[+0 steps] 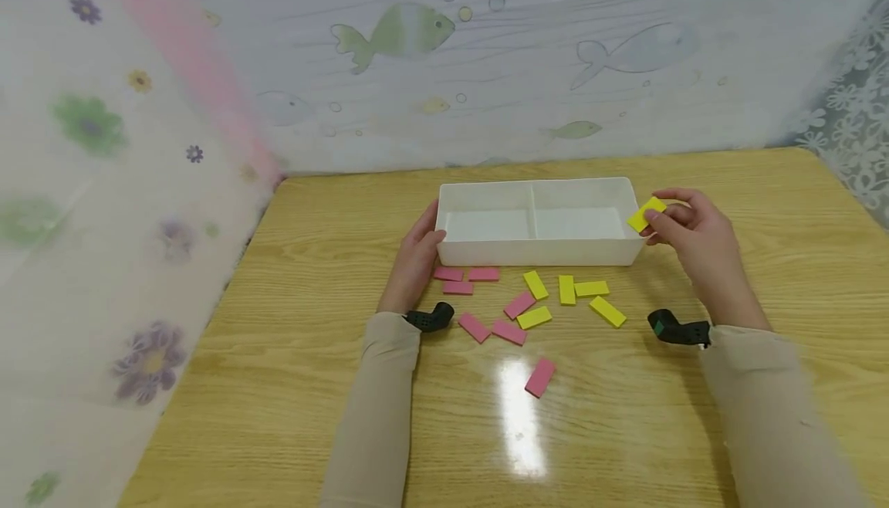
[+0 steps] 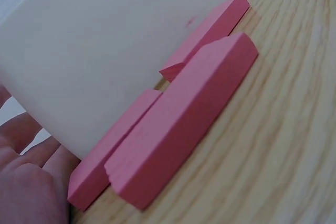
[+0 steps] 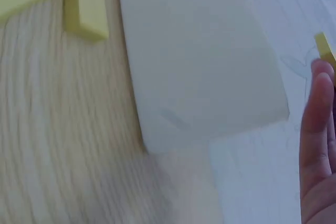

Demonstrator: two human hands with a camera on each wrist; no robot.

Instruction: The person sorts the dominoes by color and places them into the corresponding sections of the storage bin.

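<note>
A white two-compartment box stands on the wooden table; both compartments look empty. My right hand pinches a yellow block just above the box's right end; a sliver of that yellow block shows in the right wrist view beside the box's wall. My left hand rests with straight fingers against the box's left end. Pink blocks lie right by it along the box's front wall. More pink blocks and yellow blocks lie scattered in front of the box.
One pink block lies alone nearer to me, beside a bright glare patch. Patterned curtains hang along the table's far and left sides. A black wrist camera sits on each sleeve.
</note>
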